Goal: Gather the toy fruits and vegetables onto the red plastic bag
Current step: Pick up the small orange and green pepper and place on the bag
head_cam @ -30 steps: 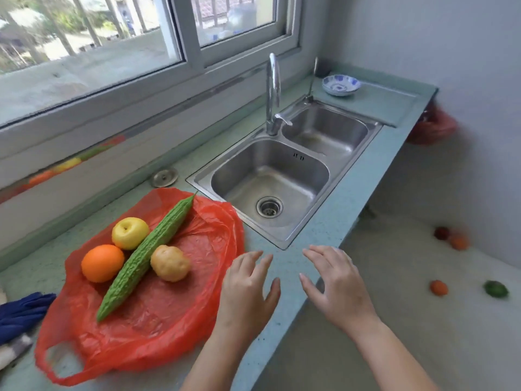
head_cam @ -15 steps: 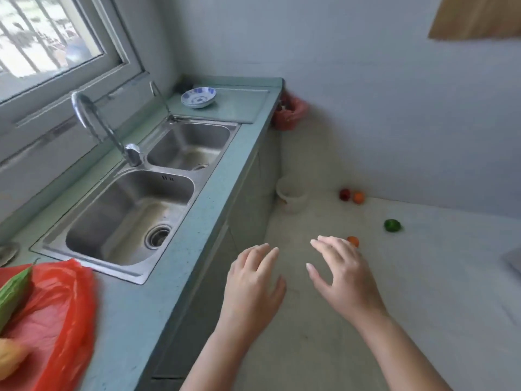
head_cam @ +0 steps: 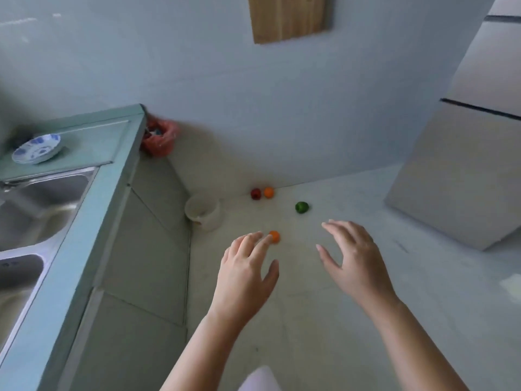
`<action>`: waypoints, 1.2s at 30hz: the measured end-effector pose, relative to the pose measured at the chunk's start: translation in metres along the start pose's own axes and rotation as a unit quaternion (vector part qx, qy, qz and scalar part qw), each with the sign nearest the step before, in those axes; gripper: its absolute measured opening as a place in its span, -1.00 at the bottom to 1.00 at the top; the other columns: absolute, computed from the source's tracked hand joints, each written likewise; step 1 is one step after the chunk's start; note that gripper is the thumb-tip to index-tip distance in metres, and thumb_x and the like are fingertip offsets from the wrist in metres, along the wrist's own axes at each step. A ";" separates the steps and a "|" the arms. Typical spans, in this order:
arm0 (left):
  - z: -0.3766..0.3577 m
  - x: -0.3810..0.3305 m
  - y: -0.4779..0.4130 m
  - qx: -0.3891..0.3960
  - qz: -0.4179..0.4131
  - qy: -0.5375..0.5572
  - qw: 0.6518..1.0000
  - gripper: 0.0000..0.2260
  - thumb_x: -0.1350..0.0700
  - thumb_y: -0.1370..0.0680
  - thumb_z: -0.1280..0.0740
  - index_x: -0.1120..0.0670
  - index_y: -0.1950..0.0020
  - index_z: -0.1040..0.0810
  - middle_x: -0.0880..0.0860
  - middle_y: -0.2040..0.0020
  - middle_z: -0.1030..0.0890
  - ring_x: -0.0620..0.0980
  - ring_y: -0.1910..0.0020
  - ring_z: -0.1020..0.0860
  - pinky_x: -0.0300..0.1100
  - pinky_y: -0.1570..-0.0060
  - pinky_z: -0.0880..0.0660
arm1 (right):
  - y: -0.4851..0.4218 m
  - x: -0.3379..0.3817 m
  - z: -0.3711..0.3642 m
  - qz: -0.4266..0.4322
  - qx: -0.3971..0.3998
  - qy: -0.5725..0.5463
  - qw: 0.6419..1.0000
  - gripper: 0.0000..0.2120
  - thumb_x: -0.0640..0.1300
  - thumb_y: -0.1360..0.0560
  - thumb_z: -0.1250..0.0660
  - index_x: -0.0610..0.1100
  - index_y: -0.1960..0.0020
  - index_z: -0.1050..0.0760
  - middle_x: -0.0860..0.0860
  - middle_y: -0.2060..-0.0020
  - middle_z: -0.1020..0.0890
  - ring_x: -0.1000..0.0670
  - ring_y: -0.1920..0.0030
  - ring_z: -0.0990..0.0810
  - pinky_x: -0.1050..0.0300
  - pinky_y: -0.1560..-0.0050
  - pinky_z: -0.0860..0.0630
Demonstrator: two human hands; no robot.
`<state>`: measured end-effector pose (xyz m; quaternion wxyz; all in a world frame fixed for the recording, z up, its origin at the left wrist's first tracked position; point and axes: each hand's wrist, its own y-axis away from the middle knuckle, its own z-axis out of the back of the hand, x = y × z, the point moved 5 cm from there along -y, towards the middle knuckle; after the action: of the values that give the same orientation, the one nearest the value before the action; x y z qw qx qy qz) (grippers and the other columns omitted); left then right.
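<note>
The pale floor (head_cam: pixel 338 320) takes up the middle and lower right, and lies open from the hands out to the grey wall (head_cam: pixel 197 66) that bounds it at 12 o'clock. Along 9 o'clock the green counter (head_cam: pixel 70 277) edges the floor, its front face dropping straight down. At 2 o'clock a tall white appliance (head_cam: pixel 456 176) closes the right side. A steel double sink (head_cam: pixel 42 210) sits in the counter, and a wooden board (head_cam: pixel 290 18) hangs on the wall at 12.

Both hands are held out over the floor, palms down. The left hand (head_cam: pixel 245 275) has its fingers spread and lightly bent, with nothing in it. The right hand (head_cam: pixel 355 263) is likewise spread and empty.

A white bucket (head_cam: pixel 203 211) stands at the counter's base, at 11 o'clock from the left hand. A crumpled red bag (head_cam: pixel 160 138) hangs at the counter's far corner at 10 o'clock, and a blue-and-white bowl (head_cam: pixel 36 149) rests on the counter's far end.

Four small round toys lie on the floor, too blurred to name. The nearest orange toy (head_cam: pixel 275 236) shows just past the left fingertips, partly hidden by them. The green toy (head_cam: pixel 301 207) lies farther out at 12 o'clock. The dark red toy (head_cam: pixel 255 193) and the second orange toy (head_cam: pixel 268 192) sit side by side at the foot of the wall, near the bucket.
</note>
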<state>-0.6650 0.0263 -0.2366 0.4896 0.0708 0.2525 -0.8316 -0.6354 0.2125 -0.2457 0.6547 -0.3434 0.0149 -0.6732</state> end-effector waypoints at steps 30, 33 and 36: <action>-0.192 0.030 -0.356 0.006 0.127 0.038 0.991 -0.58 -0.04 -0.45 -0.15 0.17 -0.16 -0.53 0.11 -0.09 -0.60 0.16 -0.08 -0.53 0.02 -0.06 -0.48 | -0.330 -0.236 -0.093 0.050 0.109 -0.001 0.993 -0.63 0.03 -0.43 -0.18 -0.19 -0.09 -0.52 -0.08 0.01 -0.60 -0.06 -0.03 -0.49 0.14 -0.05 -0.38; -0.208 0.036 -0.382 -0.011 0.171 0.017 0.985 -0.58 -0.04 -0.45 -0.15 0.17 -0.17 -0.53 0.11 -0.10 -0.59 0.16 -0.09 -0.53 0.02 -0.06 -0.49 | -0.370 -0.260 -0.114 0.084 0.135 -0.013 0.987 -0.61 0.04 -0.42 -0.17 -0.19 -0.08 -0.53 -0.09 0.01 -0.61 -0.09 -0.02 -0.54 0.07 -0.01 -0.46; -0.222 0.037 -0.407 -0.030 0.222 0.001 0.975 -0.58 -0.03 -0.45 -0.15 0.17 -0.17 -0.53 0.11 -0.10 -0.59 0.15 -0.09 -0.52 0.01 -0.08 -0.47 | -0.409 -0.281 -0.133 0.125 0.169 -0.033 0.977 -0.59 0.04 -0.41 -0.17 -0.21 -0.07 -0.53 -0.11 0.02 -0.62 -0.14 0.01 -0.57 0.03 0.03 -0.50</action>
<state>-1.0582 0.2659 -0.2991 0.6638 0.1114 0.2555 -0.6941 -1.0825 0.4642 -0.2797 0.7823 -0.2451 -0.0782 -0.5673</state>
